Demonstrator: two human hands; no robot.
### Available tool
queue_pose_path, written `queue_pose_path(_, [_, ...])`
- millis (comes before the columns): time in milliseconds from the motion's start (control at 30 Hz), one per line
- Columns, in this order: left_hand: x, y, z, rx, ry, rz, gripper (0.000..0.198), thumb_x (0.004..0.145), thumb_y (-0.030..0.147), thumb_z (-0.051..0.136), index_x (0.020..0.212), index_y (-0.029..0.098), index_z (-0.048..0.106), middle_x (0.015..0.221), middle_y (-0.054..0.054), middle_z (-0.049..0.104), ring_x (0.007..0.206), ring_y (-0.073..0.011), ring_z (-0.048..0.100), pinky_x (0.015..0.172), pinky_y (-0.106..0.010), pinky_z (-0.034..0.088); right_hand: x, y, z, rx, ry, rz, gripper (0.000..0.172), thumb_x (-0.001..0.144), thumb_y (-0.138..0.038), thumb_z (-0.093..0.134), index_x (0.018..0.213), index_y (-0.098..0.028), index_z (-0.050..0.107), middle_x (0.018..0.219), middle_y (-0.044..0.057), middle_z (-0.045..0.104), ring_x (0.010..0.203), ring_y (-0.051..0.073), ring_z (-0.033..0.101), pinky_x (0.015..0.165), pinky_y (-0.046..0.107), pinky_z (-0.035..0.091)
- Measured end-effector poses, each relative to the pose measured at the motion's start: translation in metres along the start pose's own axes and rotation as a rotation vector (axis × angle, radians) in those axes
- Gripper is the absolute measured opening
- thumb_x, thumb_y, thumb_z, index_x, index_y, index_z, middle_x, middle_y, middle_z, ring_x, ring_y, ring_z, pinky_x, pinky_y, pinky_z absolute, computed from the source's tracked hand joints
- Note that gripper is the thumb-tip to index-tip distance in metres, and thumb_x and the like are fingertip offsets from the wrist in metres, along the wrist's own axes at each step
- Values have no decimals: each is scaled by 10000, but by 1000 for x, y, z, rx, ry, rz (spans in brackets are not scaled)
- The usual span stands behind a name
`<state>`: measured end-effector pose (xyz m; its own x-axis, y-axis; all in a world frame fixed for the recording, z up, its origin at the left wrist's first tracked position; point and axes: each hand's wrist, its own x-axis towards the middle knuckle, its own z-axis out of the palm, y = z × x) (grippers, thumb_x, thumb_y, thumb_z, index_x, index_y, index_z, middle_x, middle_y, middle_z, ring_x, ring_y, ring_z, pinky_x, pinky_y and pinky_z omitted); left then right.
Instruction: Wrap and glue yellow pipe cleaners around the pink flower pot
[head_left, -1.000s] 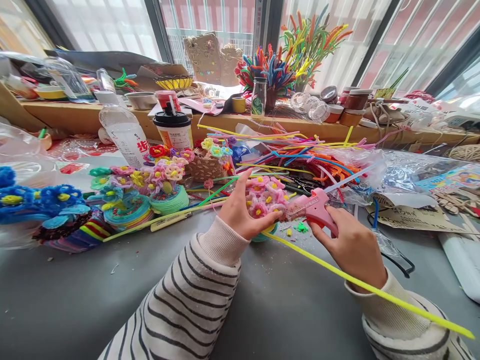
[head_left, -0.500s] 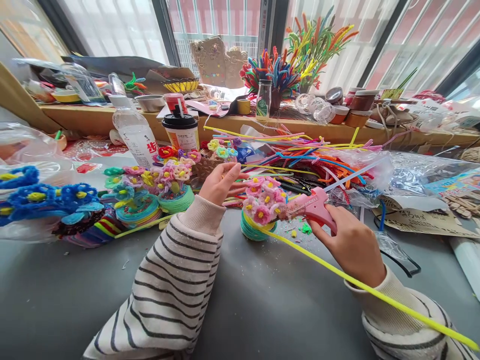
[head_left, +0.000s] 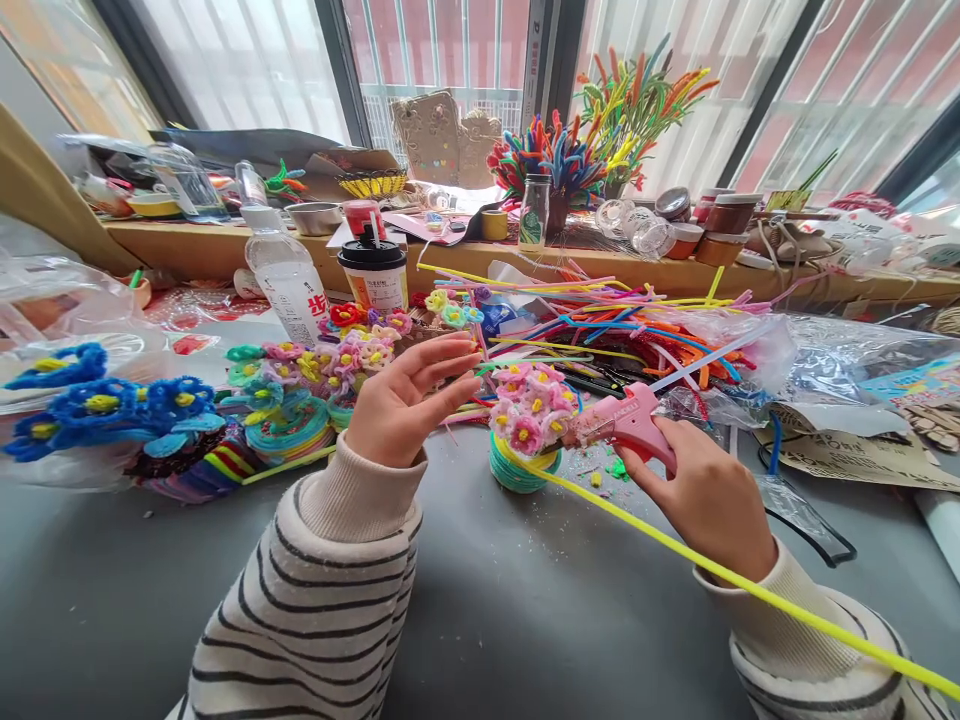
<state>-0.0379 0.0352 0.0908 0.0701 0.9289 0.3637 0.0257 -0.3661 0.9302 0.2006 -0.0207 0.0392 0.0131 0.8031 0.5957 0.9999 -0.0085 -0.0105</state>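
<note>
Bright, diffuse daylight enters through the windows [head_left: 442, 50] beyond the grip of the right hand [head_left: 709, 495]. Plastic film [head_left: 825, 365] right of the grip shows glare. Wide-angle distortion (strongest toward the edges) slants the window frames [head_left: 780, 85].

1 head view, forward and down over table [head_left: 480, 620]

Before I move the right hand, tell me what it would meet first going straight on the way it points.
Leading with its pink plastic glue gun, the right hand would likely meet first the cluster of pink fuzzy flowers over the round turquoise pot; whether the gun touches them is unclear.
</note>
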Motion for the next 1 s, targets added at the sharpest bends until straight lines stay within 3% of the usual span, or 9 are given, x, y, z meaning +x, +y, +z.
queue_pose_path(100, [-4, 16, -2, -117, -10, -143, 306, 613, 282, 631, 900, 180, 600, 1031, -42, 589, 1015, -223, 506, 859, -337, 443, 0, 0, 1, -1, 8, -4, 366, 738, -447, 405, 886, -142, 544, 724, 46, 582, 591, 157, 524, 476, 239, 333])
queue_pose_path(267, [-11, 23, -16, -110, 4, -165, 211, 609, 291, 623, 801, 206, 648, 1051, -27, 587, 1056, -233, 471, 890, -341, 413, -1, 2, 4, -11, -2, -15, 389, 734, -461, 411, 900, -134, 539, 784, 56, 590, 617, 159, 533, 489, 243, 348])
queue_pose_path(433, [-9, 10, -46, 128, -165, -222, 258, 624, 360, 604, 843, 226, 637, 1115, -37, 544, 1077, -235, 451, 904, -366, 386, -2, 1, 4, -20, -3, -18, 379, 736, -461, 404, 883, -140, 541, 759, 51, 587, 598, 156, 527, 479, 244, 336])
queue_pose_path(533, [-11, -12, -65, 529, -252, -29, 269, 605, 333, 608, 846, 218, 635, 1131, -67, 524, 1086, -254, 433, 910, -402, 373, -2, -1, 4, -31, 3, -15, 367, 733, -466, 400, 859, -152, 542, 736, 43, 582, 575, 150, 520, 457, 240, 317])
queue_pose_path(667, [-28, -50, -83, 883, -157, 289, 290, 682, 198, 441, 925, 215, 599, 1190, -53, 479, 1050, -252, 454, 900, -456, 361, -2, -4, 6, -55, 14, -18, 349, 733, -455, 403, 843, -154, 543, 731, 46, 579, 570, 149, 523, 451, 238, 312])
queue_pose_path(733, [-37, -64, -89, 1003, -175, 326, 280, 697, 147, 396, 862, 215, 612, 1178, -49, 491, 961, -241, 500, 845, -430, 408, -2, -5, 6, -62, 18, -19, 346, 732, -448, 409, 851, -153, 544, 733, 45, 581, 574, 149, 525, 455, 236, 319])
queue_pose_path(867, [-51, -71, -105, 1131, -99, 346, 312, 723, 132, 346, 517, 197, 570, 1110, -70, 537, 885, -253, 506, 803, -450, 403, -2, -6, 6, -75, 25, -23, 376, 724, -455, 423, 893, -142, 542, 746, 40, 588, 581, 149, 529, 459, 232, 332])
queue_pose_path(1000, [-58, -61, -121, 1183, -164, 339, 237, 716, 239, 420, 552, 211, 589, 967, -78, 580, 751, -212, 529, 702, -393, 445, -1, -5, 5, -73, 31, -20, 379, 721, -460, 426, 890, -142, 544, 732, 38, 588, 584, 153, 532, 455, 232, 333])
